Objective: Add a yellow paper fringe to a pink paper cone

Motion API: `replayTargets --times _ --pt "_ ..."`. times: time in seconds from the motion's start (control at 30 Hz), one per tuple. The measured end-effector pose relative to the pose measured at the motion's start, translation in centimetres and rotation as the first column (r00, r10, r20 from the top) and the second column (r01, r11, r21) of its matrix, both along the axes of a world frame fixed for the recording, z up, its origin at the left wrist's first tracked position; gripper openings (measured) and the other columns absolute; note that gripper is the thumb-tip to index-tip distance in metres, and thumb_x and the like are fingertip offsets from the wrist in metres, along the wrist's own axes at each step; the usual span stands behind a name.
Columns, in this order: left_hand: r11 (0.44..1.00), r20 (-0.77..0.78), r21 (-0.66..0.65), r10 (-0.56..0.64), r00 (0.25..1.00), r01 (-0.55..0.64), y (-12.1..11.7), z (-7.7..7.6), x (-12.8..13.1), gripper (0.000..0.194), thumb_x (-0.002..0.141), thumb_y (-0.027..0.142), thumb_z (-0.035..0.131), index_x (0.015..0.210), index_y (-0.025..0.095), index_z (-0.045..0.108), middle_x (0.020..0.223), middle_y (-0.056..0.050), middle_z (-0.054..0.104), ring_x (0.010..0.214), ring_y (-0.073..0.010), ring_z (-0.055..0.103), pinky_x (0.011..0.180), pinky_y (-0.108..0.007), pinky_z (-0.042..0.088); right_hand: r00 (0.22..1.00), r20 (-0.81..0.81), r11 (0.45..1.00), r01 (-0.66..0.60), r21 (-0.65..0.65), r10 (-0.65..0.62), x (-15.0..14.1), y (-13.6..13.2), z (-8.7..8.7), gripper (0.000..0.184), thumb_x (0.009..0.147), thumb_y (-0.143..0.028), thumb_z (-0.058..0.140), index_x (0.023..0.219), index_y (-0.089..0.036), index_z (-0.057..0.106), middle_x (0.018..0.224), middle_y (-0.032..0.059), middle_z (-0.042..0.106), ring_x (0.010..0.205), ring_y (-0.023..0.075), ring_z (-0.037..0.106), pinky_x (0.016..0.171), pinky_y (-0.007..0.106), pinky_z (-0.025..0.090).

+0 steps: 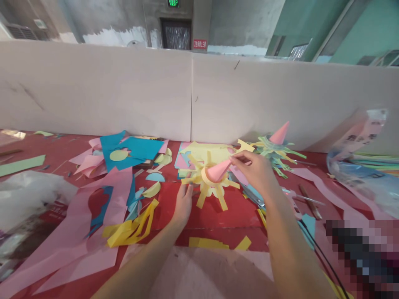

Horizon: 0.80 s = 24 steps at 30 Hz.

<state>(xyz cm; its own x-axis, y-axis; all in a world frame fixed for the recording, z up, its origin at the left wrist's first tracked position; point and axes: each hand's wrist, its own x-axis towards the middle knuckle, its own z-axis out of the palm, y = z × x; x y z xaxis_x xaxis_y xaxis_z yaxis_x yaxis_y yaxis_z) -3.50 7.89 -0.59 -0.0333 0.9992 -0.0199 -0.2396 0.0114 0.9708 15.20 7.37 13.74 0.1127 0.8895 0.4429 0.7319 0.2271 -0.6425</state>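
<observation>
A yellow paper sun shape with strip rays stands on the red table, with a pink paper cone set in its middle. My right hand pinches the cone's wide end from the right. My left hand rests flat on the table, fingertips touching the left rays of the yellow shape. A second, green rayed shape with a pink cone stands further back by the wall.
Cut pink, blue and yellow paper scraps cover the left and middle of the table. A plastic bag of coloured paper lies at right, and a glue gun and scissors beside my right arm. A beige partition wall bounds the far side.
</observation>
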Motion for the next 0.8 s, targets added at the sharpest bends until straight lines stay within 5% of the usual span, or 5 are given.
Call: replayTargets --times 0.2,0.33,0.53,0.8 --pt "0.989 -0.126 0.091 0.130 0.984 -0.119 -0.5 0.8 -0.4 0.050 0.083 0.040 0.050 0.128 0.022 0.040 0.080 -0.001 0.063 0.065 -0.0125 0.062 0.065 -0.027 0.050 0.999 0.037 0.999 -0.001 0.042 -0.001 0.0 -0.7 0.7 0.013 0.077 -0.030 0.058 0.075 -0.019 0.066 0.073 0.0018 0.069 0.065 0.0154 0.062 0.065 0.028 0.045" --pt "0.989 -0.148 0.128 0.098 0.984 -0.079 -0.7 1.2 -0.4 0.057 0.083 0.036 0.049 0.135 0.024 0.029 0.070 0.003 0.057 0.052 -0.0106 0.057 0.057 -0.026 0.049 0.999 0.050 0.998 0.008 0.058 -0.011 -0.1 -1.2 1.1 0.013 0.077 -0.029 0.058 0.075 -0.020 0.066 0.073 0.0020 0.069 0.064 0.0155 0.060 0.065 0.029 0.044" --pt "0.987 -0.425 0.158 0.104 0.899 -0.040 -0.7 1.2 -0.9 0.039 0.081 0.024 0.047 0.120 0.023 0.050 0.069 0.002 0.057 0.057 -0.0101 0.053 0.056 -0.022 0.043 0.999 0.029 0.999 -0.032 -0.011 0.032 -0.7 -1.5 0.3 0.015 0.077 -0.033 0.058 0.073 -0.020 0.066 0.075 0.0019 0.069 0.068 0.0159 0.061 0.065 0.028 0.044" --pt "0.992 -0.679 0.126 0.072 0.731 0.020 -0.8 0.5 -1.7 0.030 0.081 0.027 0.049 0.109 0.022 0.055 0.071 0.000 0.063 0.065 -0.0154 0.059 0.064 -0.027 0.044 0.988 0.121 0.992 -0.090 -0.084 0.100 -0.8 -2.4 -2.3 0.015 0.078 -0.035 0.058 0.082 -0.022 0.065 0.073 0.0005 0.066 0.065 0.0157 0.058 0.063 0.028 0.043"
